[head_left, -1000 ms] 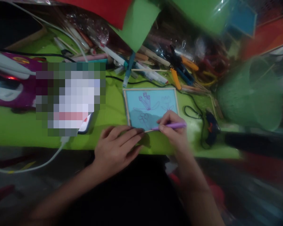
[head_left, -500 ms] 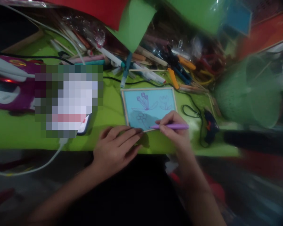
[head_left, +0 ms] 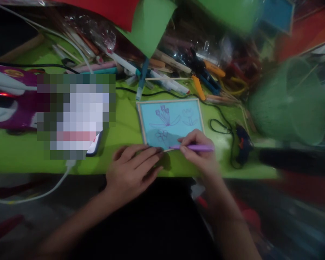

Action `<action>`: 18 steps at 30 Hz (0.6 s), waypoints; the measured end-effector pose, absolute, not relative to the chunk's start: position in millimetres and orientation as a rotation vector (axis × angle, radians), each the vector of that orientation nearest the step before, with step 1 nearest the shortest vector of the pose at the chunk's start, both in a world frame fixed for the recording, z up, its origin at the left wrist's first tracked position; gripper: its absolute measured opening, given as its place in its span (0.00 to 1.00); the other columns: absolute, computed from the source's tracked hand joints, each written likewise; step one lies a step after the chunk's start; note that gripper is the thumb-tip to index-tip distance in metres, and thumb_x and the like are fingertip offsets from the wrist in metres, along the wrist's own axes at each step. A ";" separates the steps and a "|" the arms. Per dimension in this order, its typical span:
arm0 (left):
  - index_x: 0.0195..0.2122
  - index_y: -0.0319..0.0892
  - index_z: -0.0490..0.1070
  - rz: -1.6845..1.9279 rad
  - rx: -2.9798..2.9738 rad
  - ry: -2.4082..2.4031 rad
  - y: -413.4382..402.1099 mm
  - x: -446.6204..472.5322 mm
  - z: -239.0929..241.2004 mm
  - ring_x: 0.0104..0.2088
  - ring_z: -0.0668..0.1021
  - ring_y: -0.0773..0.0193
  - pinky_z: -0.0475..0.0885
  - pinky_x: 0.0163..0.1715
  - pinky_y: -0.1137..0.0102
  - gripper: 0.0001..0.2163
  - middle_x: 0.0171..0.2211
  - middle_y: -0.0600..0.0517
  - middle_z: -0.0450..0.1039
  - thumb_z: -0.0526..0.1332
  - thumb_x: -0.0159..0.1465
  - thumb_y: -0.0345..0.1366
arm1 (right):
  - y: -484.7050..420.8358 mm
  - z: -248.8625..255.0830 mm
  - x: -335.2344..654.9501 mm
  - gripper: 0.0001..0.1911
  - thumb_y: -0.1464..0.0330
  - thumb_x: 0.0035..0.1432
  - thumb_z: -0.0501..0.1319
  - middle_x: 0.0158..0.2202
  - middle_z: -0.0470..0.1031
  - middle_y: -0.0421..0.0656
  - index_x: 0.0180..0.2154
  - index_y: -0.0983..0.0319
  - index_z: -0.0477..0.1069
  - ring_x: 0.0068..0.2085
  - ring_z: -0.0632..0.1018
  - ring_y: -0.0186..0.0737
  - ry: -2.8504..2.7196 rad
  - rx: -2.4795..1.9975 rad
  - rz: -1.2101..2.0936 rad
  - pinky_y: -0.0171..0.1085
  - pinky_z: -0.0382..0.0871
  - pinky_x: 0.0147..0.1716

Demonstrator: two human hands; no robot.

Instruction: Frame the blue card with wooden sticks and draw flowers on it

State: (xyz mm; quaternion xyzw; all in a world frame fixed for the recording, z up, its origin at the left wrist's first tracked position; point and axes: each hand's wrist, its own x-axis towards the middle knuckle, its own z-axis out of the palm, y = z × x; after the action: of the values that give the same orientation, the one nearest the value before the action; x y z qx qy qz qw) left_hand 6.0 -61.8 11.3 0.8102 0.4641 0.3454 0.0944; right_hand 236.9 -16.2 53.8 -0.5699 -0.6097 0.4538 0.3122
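Note:
A small light-blue card [head_left: 170, 121] with a pale wooden frame lies on the green table top [head_left: 124, 126]. Purple flower drawings cover it. My right hand [head_left: 199, 151] pinches a purple pen [head_left: 195, 147], whose tip rests on the card's lower edge. My left hand [head_left: 132, 169] lies flat with fingers stretched out, its fingertips pressing the card's lower left corner.
A heap of pens, markers and pliers [head_left: 178, 72] lies behind the card. A green mesh basket [head_left: 289, 101] stands at the right, a black glue gun [head_left: 242, 144] with its cord beside it. A phone [head_left: 94, 146] with white cable [head_left: 43, 191] and a purple iron [head_left: 8, 104] are at the left.
My right hand and the pen have shifted slightly left along the card's lower edge. The left hand has stayed in place.

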 end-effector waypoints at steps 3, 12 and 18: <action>0.52 0.47 0.78 1.016 2.401 1.377 -62.5 5.5 10.8 0.47 0.82 0.54 0.71 0.45 0.58 0.13 0.47 0.55 0.85 0.69 0.66 0.34 | -16.0 53.7 236.7 0.06 0.67 0.56 0.68 0.28 0.74 0.37 0.31 0.57 0.71 0.35 0.80 0.39 -1.612 -1.502 1.194 0.38 0.74 0.35; 0.53 0.49 0.77 1.007 2.394 1.379 -64.0 4.5 9.0 0.48 0.82 0.53 0.72 0.46 0.56 0.14 0.48 0.54 0.85 0.68 0.67 0.34 | -17.0 54.3 235.3 0.05 0.67 0.57 0.67 0.28 0.75 0.37 0.31 0.57 0.72 0.34 0.78 0.39 -1.642 -1.527 1.165 0.37 0.71 0.31; 0.53 0.48 0.77 0.997 2.399 1.366 -63.8 4.3 9.5 0.48 0.82 0.53 0.72 0.45 0.56 0.14 0.49 0.54 0.85 0.69 0.66 0.34 | -17.2 52.6 234.4 0.07 0.66 0.59 0.68 0.27 0.75 0.36 0.32 0.57 0.71 0.30 0.76 0.36 -1.662 -1.521 1.108 0.35 0.66 0.29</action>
State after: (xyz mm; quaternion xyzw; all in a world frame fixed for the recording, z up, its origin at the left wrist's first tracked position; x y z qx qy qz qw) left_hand 4.3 -63.8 9.5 0.8131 0.4627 0.3379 0.1029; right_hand 234.4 -17.2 52.6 -0.5761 -0.6292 0.4195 0.3104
